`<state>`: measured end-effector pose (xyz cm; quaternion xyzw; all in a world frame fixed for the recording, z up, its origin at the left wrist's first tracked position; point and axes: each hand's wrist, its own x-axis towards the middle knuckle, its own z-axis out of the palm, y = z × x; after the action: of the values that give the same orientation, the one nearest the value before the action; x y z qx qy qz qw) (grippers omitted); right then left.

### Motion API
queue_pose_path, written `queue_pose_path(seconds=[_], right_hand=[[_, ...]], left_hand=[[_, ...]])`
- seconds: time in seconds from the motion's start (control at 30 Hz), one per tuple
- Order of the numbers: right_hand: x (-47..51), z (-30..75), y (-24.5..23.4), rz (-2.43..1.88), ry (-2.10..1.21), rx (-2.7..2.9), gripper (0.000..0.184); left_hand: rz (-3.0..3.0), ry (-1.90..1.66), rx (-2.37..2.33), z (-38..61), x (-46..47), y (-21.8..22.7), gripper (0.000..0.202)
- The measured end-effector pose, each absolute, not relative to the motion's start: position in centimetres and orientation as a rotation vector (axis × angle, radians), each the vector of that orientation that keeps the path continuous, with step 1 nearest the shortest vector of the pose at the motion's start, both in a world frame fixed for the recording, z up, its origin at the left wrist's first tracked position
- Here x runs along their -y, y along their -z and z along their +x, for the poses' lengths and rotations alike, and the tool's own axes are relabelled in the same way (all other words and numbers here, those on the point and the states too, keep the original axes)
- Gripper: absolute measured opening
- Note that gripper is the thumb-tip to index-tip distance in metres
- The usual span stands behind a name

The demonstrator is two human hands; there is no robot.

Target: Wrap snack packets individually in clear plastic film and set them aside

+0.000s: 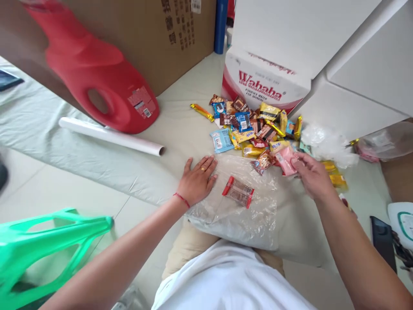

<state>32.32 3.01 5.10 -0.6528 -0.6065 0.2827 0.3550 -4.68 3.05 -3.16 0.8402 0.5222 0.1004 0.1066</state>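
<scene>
My left hand [198, 178] lies flat, fingers spread, on the left edge of a clear plastic bag [206, 211] laid over the light cloth. A brown snack packet with red ends [238, 192] rests on the bag. On the right, my right hand [311, 174] pinches a pink snack packet [286, 160] at the near right edge of a pile of wrapped snacks [253, 125]. The pile holds several blue, yellow, brown and red packets. A light blue packet [222, 141] lies at its left side, and yellow packets [337, 180] lie beyond my right hand.
A white and red Wahaha carton [267, 82] stands behind the pile. Crumpled clear plastic [325, 140] sits to its right. On the left are a red jug [106, 73], a white roll [112, 137] and a green plastic stool [54, 241]. A dark phone [382, 237] lies far right.
</scene>
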Motion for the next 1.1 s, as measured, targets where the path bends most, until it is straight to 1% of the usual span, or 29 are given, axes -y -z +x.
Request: queue_pose_path(seconds=[0.1, 0.2, 0.23, 0.27, 0.37, 0.4, 0.47, 0.57, 0.63, 0.73, 0.97, 1.1], right_hand=[[0.1, 28.8, -3.7, -1.647, -1.121, 1.552, 0.039], [1.6, 24.3, -3.1, -1.556, -1.32, 1.72, 0.037], [1.8, 23.0, -3.0, -1.56, -1.292, 1.815, 0.035], [1.8, 22.1, -2.8, -1.597, -1.184, 1.927, 0.033], [1.7, 20.6, -2.6, -1.763, -0.58, 2.181, 0.029], [1.8, 20.4, -2.7, -1.79, -0.408, 2.201, 0.03], [2.3, 19.9, -2.7, -1.792, -0.237, 2.217, 0.04], [3.4, 18.4, -2.5, -1.784, -0.176, 2.315, 0.056], [4.0, 17.3, -1.8, -1.829, -0.154, 2.399, 0.061], [4.3, 16.7, -0.7, -1.841, -0.127, 2.503, 0.061], [3.2, 19.2, -0.4, -1.555, -0.068, 2.654, 0.053], [3.2, 19.5, -0.1, -1.511, -0.101, 2.677, 0.06]], left_hand=[[2.462, -0.263, -1.534, -4.7, -3.0, 3.1, 0.058], [2.468, -0.232, -1.538, -4.7, -3.0, 3.1, 0.058], [2.474, -0.225, -1.539, -4.7, -2.9, 3.1, 0.058], [2.481, -0.222, -1.541, -4.7, -2.9, 3.1, 0.059], [2.493, -0.22, -1.549, -4.7, -2.9, 3.1, 0.059], [2.495, -0.218, -1.551, -4.7, -2.9, 3.1, 0.059], [2.498, -0.214, -1.553, -4.7, -2.9, 3.2, 0.058], [2.501, -0.216, -1.556, -4.7, -3.0, 3.2, 0.057], [2.494, -0.221, -1.568, -4.7, -2.9, 3.2, 0.057], [2.491, -0.222, -1.577, -4.6, -2.9, 3.3, 0.057], [2.506, -0.241, -1.575, -4.8, -2.8, 3.6, 0.057], [2.501, -0.249, -1.574, -4.8, -2.8, 3.6, 0.057]])
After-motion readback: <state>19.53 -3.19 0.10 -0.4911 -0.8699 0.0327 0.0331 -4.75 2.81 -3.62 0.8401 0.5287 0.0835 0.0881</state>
